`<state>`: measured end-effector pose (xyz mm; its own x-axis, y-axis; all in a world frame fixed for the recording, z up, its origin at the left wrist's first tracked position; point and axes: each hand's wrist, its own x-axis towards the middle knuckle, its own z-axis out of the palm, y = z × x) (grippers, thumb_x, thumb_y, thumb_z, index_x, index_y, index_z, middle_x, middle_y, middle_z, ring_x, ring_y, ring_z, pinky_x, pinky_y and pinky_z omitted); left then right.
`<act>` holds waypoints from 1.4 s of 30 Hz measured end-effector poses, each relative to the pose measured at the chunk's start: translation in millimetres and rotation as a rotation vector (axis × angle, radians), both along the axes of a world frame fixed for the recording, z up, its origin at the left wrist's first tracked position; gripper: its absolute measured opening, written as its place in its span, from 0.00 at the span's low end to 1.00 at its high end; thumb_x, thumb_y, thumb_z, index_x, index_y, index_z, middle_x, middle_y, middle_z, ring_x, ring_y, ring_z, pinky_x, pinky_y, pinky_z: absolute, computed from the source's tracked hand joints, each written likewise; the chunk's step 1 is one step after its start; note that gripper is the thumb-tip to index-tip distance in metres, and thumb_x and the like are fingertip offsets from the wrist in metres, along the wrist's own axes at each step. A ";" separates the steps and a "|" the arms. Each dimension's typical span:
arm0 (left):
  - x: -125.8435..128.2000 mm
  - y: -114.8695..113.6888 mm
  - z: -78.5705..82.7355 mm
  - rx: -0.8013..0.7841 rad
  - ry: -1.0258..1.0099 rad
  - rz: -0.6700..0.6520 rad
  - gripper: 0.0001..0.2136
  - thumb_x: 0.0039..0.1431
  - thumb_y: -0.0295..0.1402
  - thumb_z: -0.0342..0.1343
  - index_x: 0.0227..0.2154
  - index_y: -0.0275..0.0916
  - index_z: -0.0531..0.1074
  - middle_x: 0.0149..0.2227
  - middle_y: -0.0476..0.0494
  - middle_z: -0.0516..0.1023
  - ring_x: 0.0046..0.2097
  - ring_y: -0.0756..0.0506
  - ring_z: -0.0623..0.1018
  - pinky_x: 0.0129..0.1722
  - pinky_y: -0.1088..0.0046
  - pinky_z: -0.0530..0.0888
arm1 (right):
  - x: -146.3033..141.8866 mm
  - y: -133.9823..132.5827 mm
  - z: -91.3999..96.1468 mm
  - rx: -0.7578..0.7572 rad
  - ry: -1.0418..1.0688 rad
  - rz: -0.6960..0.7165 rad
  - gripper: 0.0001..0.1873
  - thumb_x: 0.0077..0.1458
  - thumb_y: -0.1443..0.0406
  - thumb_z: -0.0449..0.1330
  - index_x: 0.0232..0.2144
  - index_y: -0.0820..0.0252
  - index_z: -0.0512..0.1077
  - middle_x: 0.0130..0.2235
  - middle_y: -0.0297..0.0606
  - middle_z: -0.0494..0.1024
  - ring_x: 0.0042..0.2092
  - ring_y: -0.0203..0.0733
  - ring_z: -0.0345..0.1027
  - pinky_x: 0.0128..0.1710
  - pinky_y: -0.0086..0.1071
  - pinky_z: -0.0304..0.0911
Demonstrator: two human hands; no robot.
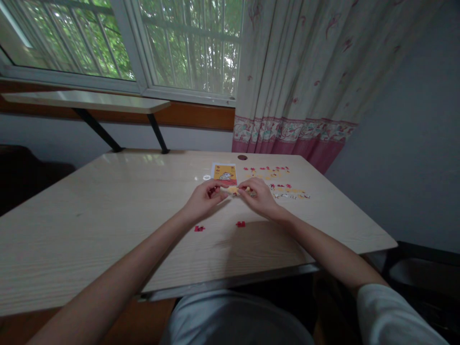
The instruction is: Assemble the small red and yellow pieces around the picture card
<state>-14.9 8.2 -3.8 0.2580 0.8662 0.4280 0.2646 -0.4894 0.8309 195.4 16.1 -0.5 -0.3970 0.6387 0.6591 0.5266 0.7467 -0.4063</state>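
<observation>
Close together over the wooden table (118, 230), my left hand (201, 199) and my right hand (260, 196) both have thumb and fingertips pinched. Between the fingertips is a small yellow jigsaw puzzle piece (233, 190), partly covered; whether it is one piece or several joined I cannot tell. Just behind the hands lies a picture card (224, 172) with a white figure on yellow and a red lower band. Nearer to me, two red puzzle pieces lie apart: one (199, 228) below my left hand, the other (240, 224) below the gap between the hands.
Rows of loose red, yellow and white puzzle pieces (293, 196) spread to the right of and behind my right hand. A small white ring-like thing (206, 177) lies left of the card. A raised shelf (86, 99) on black legs stands at the back left, with a curtain (287, 96) behind.
</observation>
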 end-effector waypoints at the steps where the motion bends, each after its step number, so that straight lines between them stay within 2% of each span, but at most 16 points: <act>1: 0.0 -0.7 1.1 0.043 0.022 0.009 0.14 0.50 0.35 0.60 0.41 0.39 0.74 0.34 0.45 0.74 0.33 0.48 0.70 0.33 0.72 0.67 | -0.2 0.3 -0.4 -0.001 0.007 -0.011 0.08 0.59 0.61 0.56 0.34 0.57 0.73 0.35 0.39 0.77 0.39 0.40 0.67 0.42 0.35 0.58; 3: -0.2 -2.2 3.4 0.133 0.087 0.034 0.16 0.51 0.34 0.60 0.44 0.40 0.74 0.37 0.44 0.74 0.34 0.48 0.70 0.33 0.73 0.66 | -0.9 0.5 -1.4 0.008 0.014 -0.017 0.09 0.59 0.60 0.56 0.34 0.57 0.74 0.35 0.39 0.77 0.38 0.40 0.67 0.42 0.35 0.57; 6: -1.0 -4.2 6.6 0.233 0.167 0.059 0.13 0.53 0.34 0.59 0.43 0.40 0.74 0.36 0.44 0.74 0.33 0.49 0.69 0.33 0.73 0.66 | -3.1 -1.2 -2.5 0.037 0.008 -0.005 0.09 0.59 0.61 0.56 0.34 0.57 0.74 0.34 0.39 0.77 0.38 0.40 0.67 0.42 0.35 0.57; 13: -2.7 -6.6 10.9 0.317 0.212 0.089 0.08 0.55 0.32 0.58 0.39 0.40 0.75 0.34 0.46 0.73 0.35 0.48 0.70 0.34 0.72 0.68 | -4.5 -1.2 -1.4 0.030 -0.044 -0.030 0.09 0.60 0.60 0.56 0.36 0.57 0.74 0.35 0.38 0.77 0.40 0.40 0.67 0.43 0.35 0.56; 17: -5.3 -0.2 6.1 0.256 0.263 0.132 0.08 0.54 0.33 0.58 0.38 0.39 0.75 0.34 0.45 0.72 0.37 0.46 0.71 0.37 0.69 0.69 | 2.2 8.7 -5.7 -0.070 -0.214 -0.081 0.10 0.60 0.62 0.56 0.39 0.58 0.75 0.40 0.40 0.76 0.44 0.42 0.64 0.45 0.36 0.54; 23: -10.0 22.5 -10.7 0.134 0.487 0.176 0.09 0.52 0.36 0.58 0.33 0.37 0.76 0.35 0.43 0.69 0.39 0.44 0.72 0.41 0.65 0.70 | 8.1 17.7 -15.8 -0.168 -0.512 -0.118 0.15 0.62 0.60 0.53 0.46 0.53 0.74 0.47 0.41 0.72 0.47 0.44 0.58 0.46 0.38 0.51; 30: -6.2 35.8 -16.4 0.132 0.642 0.157 0.10 0.52 0.36 0.57 0.33 0.37 0.78 0.35 0.40 0.71 0.41 0.41 0.72 0.44 0.64 0.69 | 8.3 17.3 -15.9 -0.197 -0.512 -0.093 0.16 0.62 0.61 0.51 0.48 0.53 0.74 0.47 0.40 0.71 0.47 0.44 0.56 0.47 0.37 0.50; 36: -2.0 44.6 -18.0 0.074 0.652 0.167 0.12 0.51 0.39 0.57 0.33 0.36 0.79 0.30 0.42 0.71 0.33 0.44 0.72 0.36 0.68 0.69 | 8.7 18.3 -16.1 -0.199 -0.517 -0.084 0.16 0.62 0.62 0.51 0.49 0.54 0.74 0.48 0.41 0.72 0.47 0.44 0.57 0.47 0.37 0.50; 42: 0.5 47.9 -17.5 0.041 0.683 0.196 0.12 0.49 0.38 0.58 0.33 0.39 0.79 0.26 0.46 0.72 0.32 0.46 0.72 0.35 0.70 0.68 | 7.4 21.7 -18.4 -0.225 -0.505 -0.029 0.16 0.63 0.63 0.50 0.48 0.58 0.74 0.47 0.40 0.76 0.46 0.43 0.59 0.47 0.37 0.49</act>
<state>-14.4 56.1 -21.3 0.3218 0.9107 0.2592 0.8060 -0.4071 0.4296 202.8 37.8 -18.9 -0.6084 0.7573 0.2373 0.7164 0.6528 -0.2463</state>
